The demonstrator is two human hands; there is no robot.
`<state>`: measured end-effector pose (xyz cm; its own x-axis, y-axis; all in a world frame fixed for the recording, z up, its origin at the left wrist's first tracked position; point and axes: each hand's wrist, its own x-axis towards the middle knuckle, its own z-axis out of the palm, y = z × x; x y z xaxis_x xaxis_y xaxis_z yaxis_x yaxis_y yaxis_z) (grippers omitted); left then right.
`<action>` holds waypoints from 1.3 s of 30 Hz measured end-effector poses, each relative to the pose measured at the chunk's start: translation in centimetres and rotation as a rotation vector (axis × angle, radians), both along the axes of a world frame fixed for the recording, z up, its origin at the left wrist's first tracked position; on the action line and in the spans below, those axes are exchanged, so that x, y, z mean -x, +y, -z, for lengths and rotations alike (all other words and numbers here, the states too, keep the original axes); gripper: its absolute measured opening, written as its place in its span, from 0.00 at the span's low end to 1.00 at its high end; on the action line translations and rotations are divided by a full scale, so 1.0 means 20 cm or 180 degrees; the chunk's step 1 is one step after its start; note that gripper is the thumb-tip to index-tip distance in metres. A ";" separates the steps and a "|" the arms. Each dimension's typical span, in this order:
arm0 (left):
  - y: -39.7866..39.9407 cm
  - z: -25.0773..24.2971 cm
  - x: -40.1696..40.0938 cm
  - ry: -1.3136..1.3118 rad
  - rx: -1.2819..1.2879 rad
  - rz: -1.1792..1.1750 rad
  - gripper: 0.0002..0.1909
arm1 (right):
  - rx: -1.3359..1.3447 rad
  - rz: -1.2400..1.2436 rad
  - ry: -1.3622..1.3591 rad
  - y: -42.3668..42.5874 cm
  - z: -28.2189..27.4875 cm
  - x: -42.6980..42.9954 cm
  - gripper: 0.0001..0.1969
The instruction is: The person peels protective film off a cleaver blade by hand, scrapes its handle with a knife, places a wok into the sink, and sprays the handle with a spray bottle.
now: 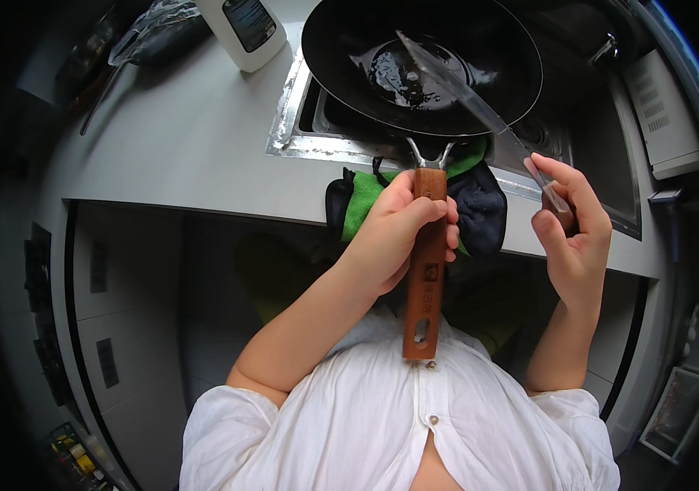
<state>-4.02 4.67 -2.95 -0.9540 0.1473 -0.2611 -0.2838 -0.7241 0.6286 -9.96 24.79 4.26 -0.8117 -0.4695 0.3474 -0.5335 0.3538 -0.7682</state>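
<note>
My left hand (408, 236) is wrapped around the wooden handle (426, 264) of a dark wok (349, 80). The wok lies over the sink area, its inside wet and shiny around the base. In my right hand (576, 227) is a flat, transparent tool (478, 101), perhaps a scraper or spatula, held at its brownish end. It slants over the wok's right side, its far tip above the wet base; contact with the wok cannot be told. Green and dark cloths (481, 212) hang over the counter edge below the wok.
A white plastic bottle (254, 37) stands left of the wok on the pale counter (202, 141). Farther left lies a dark pan (171, 40) partly under clear plastic film. The steel sink rim (319, 147) runs below the wok. A white vented box (662, 116) is at the right.
</note>
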 end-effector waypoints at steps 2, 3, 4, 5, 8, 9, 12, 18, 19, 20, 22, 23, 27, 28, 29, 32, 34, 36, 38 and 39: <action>0.00 0.00 0.00 0.0030 -0.0057 -0.0005 0.17 | -0.0306 -0.0039 0.0285 0.03 -0.01 0.01 0.17; 0.00 0.00 -0.01 0.0035 -0.0078 -0.0023 0.17 | -0.0575 -0.0093 0.0546 0.03 0.00 0.01 0.18; 0.00 0.00 -0.01 0.0123 -0.0030 -0.0037 0.15 | -0.0818 -0.0017 0.0513 0.03 -0.03 -0.01 0.18; 0.00 0.01 -0.02 0.0282 0.0088 0.0017 0.13 | -0.0843 -0.0029 0.0523 0.03 -0.04 -0.02 0.18; -0.01 0.04 -0.02 0.0640 0.0231 -0.0037 0.13 | -0.1784 0.0125 0.1109 0.06 -0.09 -0.04 0.17; -0.01 0.04 -0.02 0.0775 0.0257 -0.0001 0.16 | -0.1817 0.0139 0.1125 0.06 -0.12 -0.05 0.17; 0.00 0.07 -0.02 0.0872 0.0222 0.0054 0.23 | -0.2114 0.0115 0.1208 0.06 -0.15 -0.07 0.17; 0.01 0.11 -0.03 0.0907 0.0200 0.0054 0.29 | -0.2469 0.0149 0.1488 0.00 -0.14 -0.10 0.18; 0.01 0.11 -0.02 0.0951 0.0209 0.0118 0.29 | -0.2515 0.0178 0.1487 0.00 -0.14 -0.11 0.18; 0.01 0.11 -0.02 0.0944 0.0201 0.0123 0.29 | -0.2559 0.0205 0.1484 -0.01 -0.14 -0.12 0.18; 0.01 0.10 -0.03 0.0941 0.0244 0.0084 0.29 | -0.2583 0.0185 0.1381 -0.01 -0.14 -0.12 0.18; 0.01 0.10 -0.03 0.0929 0.0239 0.0091 0.29 | -0.2597 0.0158 0.1290 -0.01 -0.14 -0.12 0.19; 0.00 0.10 -0.03 0.0900 0.0289 0.0055 0.30 | -0.2832 0.0011 0.1159 -0.03 -0.17 -0.12 0.20; 0.00 0.10 -0.03 0.0875 0.0284 0.0039 0.30 | -0.2859 -0.0036 0.1146 -0.04 -0.17 -0.12 0.21; 0.00 0.09 -0.03 0.0867 0.0277 0.0040 0.30 | -0.2887 -0.0084 0.1133 -0.04 -0.17 -0.12 0.22; 0.00 0.09 -0.03 0.0842 0.0271 -0.0018 0.30 | -0.2851 -0.0048 0.1224 -0.04 -0.14 -0.12 0.23; -0.01 0.12 -0.03 0.0893 0.0226 0.0163 0.29 | -0.2870 -0.0102 0.1274 -0.04 -0.13 -0.12 0.23; 0.00 0.11 -0.03 0.0905 0.0259 0.0128 0.28 | -0.2892 -0.0150 0.1318 -0.04 -0.12 -0.12 0.23; 0.00 0.11 -0.02 0.0917 0.0289 0.0103 0.28 | -0.2908 0.0061 0.1158 -0.05 -0.15 -0.14 0.22; 0.00 0.10 -0.02 0.0934 0.0278 0.0074 0.27 | -0.2916 0.0058 0.1147 -0.05 -0.17 -0.13 0.22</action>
<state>-3.55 4.66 -5.02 -0.9872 0.1591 0.0124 -0.0969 -0.6592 0.7457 -7.29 23.75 7.60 -0.7384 -0.6692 0.0834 -0.6705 0.7417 0.0148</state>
